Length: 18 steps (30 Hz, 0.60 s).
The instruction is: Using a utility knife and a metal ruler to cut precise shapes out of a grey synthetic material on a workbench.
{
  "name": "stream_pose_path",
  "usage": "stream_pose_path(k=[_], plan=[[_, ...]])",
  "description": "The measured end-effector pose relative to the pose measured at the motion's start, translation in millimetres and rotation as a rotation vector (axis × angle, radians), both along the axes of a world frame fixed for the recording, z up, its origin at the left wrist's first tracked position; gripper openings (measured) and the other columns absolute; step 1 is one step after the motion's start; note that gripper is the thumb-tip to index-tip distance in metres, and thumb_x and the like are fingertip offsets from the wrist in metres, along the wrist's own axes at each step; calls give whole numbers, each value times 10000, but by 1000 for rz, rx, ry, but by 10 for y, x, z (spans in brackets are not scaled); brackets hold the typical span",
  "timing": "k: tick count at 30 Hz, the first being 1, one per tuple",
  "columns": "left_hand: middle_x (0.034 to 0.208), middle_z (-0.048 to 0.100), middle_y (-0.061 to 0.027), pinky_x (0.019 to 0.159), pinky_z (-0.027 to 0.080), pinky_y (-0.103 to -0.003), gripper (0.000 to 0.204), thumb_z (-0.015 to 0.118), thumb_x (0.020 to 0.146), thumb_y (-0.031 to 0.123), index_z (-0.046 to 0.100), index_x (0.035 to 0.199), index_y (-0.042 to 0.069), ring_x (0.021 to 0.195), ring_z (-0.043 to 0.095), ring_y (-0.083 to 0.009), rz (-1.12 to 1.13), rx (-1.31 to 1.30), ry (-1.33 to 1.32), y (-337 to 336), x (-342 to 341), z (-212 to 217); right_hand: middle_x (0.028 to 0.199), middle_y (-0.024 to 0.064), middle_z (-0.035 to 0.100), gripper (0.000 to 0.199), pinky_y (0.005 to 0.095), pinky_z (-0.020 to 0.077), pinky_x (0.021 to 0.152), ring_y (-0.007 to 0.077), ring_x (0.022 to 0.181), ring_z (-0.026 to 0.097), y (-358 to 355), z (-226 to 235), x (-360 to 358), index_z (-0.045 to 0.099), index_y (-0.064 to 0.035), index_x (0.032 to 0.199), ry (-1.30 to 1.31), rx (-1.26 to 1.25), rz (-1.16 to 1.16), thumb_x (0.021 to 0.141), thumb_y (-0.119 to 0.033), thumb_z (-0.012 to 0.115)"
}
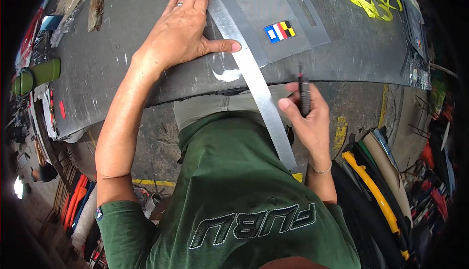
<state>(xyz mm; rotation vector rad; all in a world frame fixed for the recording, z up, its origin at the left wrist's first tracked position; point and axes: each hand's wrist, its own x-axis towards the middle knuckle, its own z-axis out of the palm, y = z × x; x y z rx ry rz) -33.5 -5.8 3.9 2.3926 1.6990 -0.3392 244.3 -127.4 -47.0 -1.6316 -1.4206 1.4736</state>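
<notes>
Dark grey panel, scuffed, spanning a cluttered workshop. Long metal ruler slanting across its near edge, pinned flat under the spread left hand. Right hand just off that edge, pinching a slim black knife.

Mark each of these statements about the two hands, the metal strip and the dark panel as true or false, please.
1. The left hand lies flat on the dark panel. True.
2. The left thumb presses the metal strip. True.
3. The right hand is empty. False: it holds a slim dark tool.
4. The metal strip lies wholly on the panel. False: it hangs over the near edge.
5. The left hand wears a ring. True.
6. The small flag sticker is under the left palm. False: it lies apart, to the right of the strip.
</notes>
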Motion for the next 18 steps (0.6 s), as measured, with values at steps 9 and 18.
stream_pose_path(k=[9,18], plan=[[1580,345,-345,1258,279,-528,1373,768,619,822,363,1487,-162,1523,299,-439,8,221,-226,-67,-155,-371,996,40,623,409,212,457,635,56,746,525,112,77,60,485,-2,1397,111,284,-318,1013,-54,615],[1584,347,-332,1246,299,-531,1335,743,659,817,355,1501,-144,1514,322,-432,-3,242,-131,-64,-130,-356,1323,151,670,496,211,488,560,61,675,591,482,349,-434,458,-29,1541,191,427,-5,1057,-70,555]])
